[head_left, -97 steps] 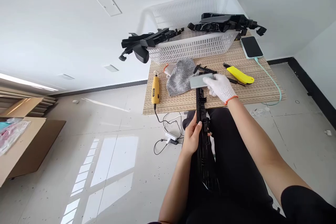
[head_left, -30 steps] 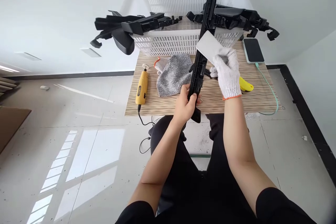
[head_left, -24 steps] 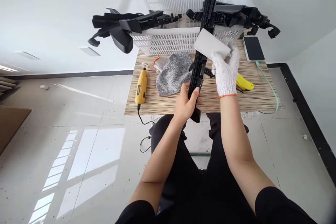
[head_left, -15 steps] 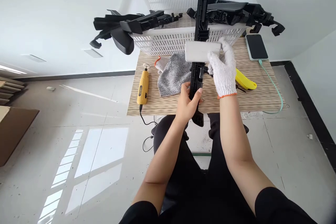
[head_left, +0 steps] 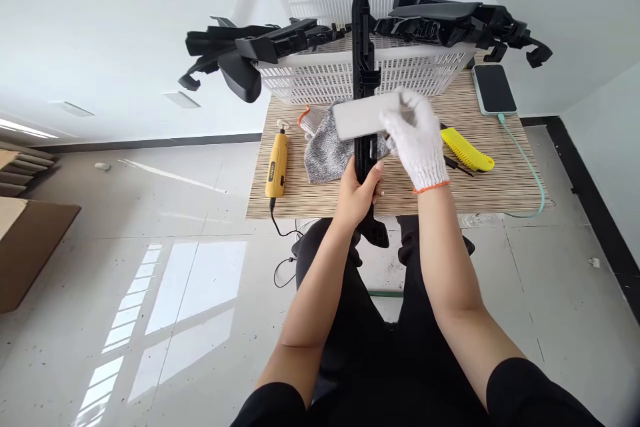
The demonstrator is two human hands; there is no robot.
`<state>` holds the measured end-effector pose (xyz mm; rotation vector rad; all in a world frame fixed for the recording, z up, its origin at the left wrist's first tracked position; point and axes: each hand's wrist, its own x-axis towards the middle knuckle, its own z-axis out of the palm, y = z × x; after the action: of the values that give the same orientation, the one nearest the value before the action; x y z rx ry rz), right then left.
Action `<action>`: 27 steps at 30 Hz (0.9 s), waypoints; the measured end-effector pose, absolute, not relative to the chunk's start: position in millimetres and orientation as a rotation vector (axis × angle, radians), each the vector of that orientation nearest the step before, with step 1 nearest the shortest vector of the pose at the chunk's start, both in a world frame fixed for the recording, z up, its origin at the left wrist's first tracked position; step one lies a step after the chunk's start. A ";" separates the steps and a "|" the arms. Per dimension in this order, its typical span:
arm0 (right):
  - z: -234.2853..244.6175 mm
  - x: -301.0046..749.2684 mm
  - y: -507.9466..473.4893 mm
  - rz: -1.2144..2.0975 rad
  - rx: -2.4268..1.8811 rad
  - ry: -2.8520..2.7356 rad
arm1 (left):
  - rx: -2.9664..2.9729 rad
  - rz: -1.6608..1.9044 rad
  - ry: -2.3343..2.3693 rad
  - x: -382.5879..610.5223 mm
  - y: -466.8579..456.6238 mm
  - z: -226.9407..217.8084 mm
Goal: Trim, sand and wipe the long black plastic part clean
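Two hands busy: bare left hand [head_left: 357, 197] grips the long black plastic part [head_left: 363, 53] over the brown-striped counter [head_left: 320, 203]; white-gloved right hand [head_left: 414, 140] pinches the flat white rectangular block [head_left: 363, 118]. Since a second ago, part stands straighter, block sits nearer left hand, likely working a lower stretch; contact unclear.
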<state>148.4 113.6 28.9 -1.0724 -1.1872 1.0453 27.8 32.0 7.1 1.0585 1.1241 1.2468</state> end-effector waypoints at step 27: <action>39.9 156.4 113.0 1.241 -1.059 -0.895 | 1.161 1.191 1.170 29.5 26.5 9.1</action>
<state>156.4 113.0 39.9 -1.0592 -0.8950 1.2415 29.5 26.5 9.1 1.1606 1.1698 1.1911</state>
